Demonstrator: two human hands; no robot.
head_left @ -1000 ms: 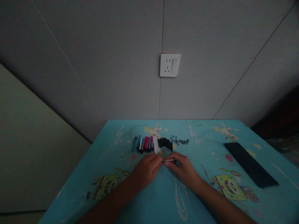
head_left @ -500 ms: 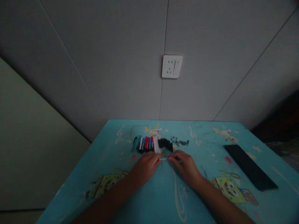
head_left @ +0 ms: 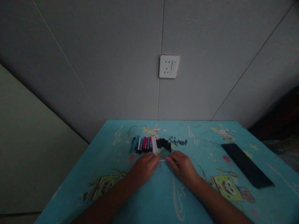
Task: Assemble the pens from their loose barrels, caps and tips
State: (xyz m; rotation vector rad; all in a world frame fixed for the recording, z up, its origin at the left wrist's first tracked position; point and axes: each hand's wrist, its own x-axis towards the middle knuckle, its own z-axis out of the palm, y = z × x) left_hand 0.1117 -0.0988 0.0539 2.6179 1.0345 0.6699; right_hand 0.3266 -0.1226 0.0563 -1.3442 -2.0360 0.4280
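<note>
Seemingly, in this dim light, the left hand [head_left: 145,166] and right hand [head_left: 181,163] pinch opposite ends of a white stick [head_left: 162,160] between them, roughly parallel to the far edge of the counter [head_left: 149,199].

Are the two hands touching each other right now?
No, a gap shows between the fingertips of the left hand and those of the right hand, with a thin white stick spanning it.
</note>
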